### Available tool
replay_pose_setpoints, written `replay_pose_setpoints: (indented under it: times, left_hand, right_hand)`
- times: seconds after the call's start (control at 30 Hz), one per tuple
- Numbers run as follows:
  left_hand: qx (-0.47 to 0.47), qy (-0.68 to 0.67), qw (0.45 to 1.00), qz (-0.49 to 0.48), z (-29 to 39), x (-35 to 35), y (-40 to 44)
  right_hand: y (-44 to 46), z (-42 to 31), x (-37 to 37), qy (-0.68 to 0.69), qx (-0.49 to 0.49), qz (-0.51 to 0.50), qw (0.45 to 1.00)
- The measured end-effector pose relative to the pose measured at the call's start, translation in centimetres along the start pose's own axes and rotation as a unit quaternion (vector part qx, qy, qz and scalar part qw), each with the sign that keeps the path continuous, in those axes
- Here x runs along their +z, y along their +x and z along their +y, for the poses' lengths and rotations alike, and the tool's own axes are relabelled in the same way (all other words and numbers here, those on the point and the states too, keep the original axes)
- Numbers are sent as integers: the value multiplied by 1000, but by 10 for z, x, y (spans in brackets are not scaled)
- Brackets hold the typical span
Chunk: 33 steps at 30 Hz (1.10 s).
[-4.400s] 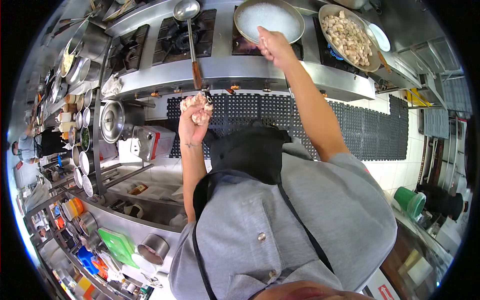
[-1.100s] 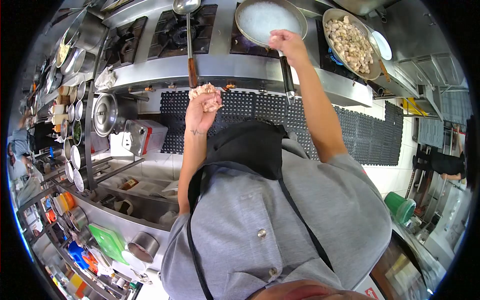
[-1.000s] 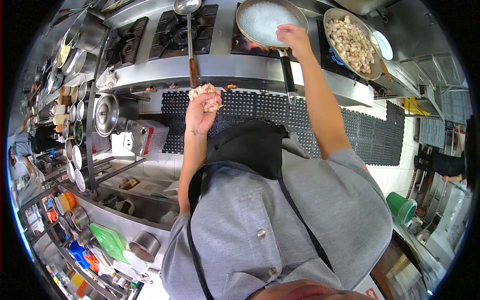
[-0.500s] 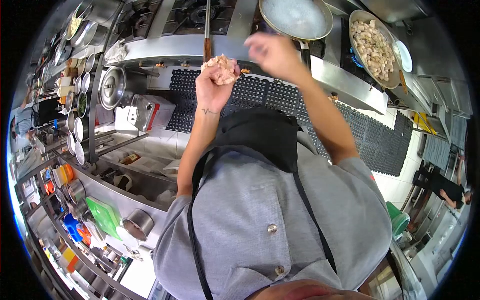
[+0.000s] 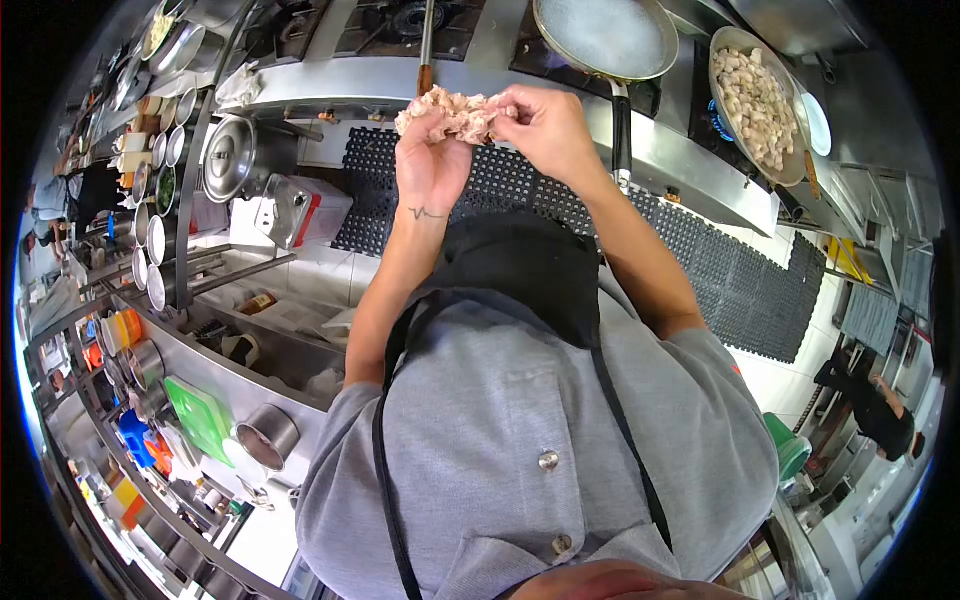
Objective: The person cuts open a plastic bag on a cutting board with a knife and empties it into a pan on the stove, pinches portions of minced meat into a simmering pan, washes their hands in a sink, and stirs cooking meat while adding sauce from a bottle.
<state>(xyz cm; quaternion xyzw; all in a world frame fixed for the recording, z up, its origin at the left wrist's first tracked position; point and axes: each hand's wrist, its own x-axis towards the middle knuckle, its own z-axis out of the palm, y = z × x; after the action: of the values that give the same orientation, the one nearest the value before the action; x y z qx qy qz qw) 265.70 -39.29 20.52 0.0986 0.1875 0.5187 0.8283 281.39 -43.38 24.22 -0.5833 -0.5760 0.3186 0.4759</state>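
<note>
In my left hand lies a clump of pale, raw-looking chopped meat, cupped in the palm with the thumb over it. My right hand pinches the right end of the same clump between thumb and fingers. Both hands are in front of the stove's front edge. Beyond them stands a pan of cloudy, whitish liquid, its black handle pointing toward me. To the right, a wide pan full of browned meat pieces sits over a blue flame.
A wooden-handled tool lies across the stove at the left. On the left stand a lidded steel pot, several metal containers and a green board. Black rubber matting covers the floor. Another person is at far right.
My right hand has moved down and left from above the stove edge and now grips the clump's right end. The clump looks more stretched out to the right.
</note>
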Motion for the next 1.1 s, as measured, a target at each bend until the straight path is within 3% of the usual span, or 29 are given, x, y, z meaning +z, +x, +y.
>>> replay_pose_setpoints:
  times: [0.1, 0.2, 0.3, 0.43, 0.5, 0.57, 0.63, 0.67, 0.83, 0.9, 1.1]
  left_hand:
    - [14, -7, 1000, -21, -4, -7, 3]
    - [34, 49, 998, 22, -10, 6, -4]
    - [20, 131, 990, 51, -13, 14, -11]
    - [-8, 157, 986, 57, -11, 9, -8]
    - [-10, 159, 985, 65, -11, 4, -7]
    - [-6, 113, 992, 54, -7, 3, -4]
    - [3, 105, 994, 30, 0, 1, -2]
    - [6, 96, 994, 52, 3, 0, -3]
    - [-2, 71, 996, 55, 8, 8, -9]
    - [-7, 83, 995, 57, 8, 3, -7]
    - [-17, 105, 994, 25, 4, -6, -9]
  right_hand:
    - [4, 19, 13, 111, 14, -6, 994]
    - [-2, -3, 13, -43, -38, 28, 998]
    - [-3, -3, 12, -121, -6, -13, 993]
    - [-5, 10, 1, -59, -14, -22, 998]
    - [-1, 15, -6, 99, -5, -88, 991]
    - [2, 14, -15, 108, 19, -94, 990]
    - [5, 17, -24, 362, 144, -46, 920]
    - [5, 26, -29, 467, 161, -68, 867]
    - [1, 52, -25, 403, 167, -35, 899]
    - [4, 48, -33, 369, 232, -24, 900]
    - [47, 59, -78, 306, 265, 110, 908]
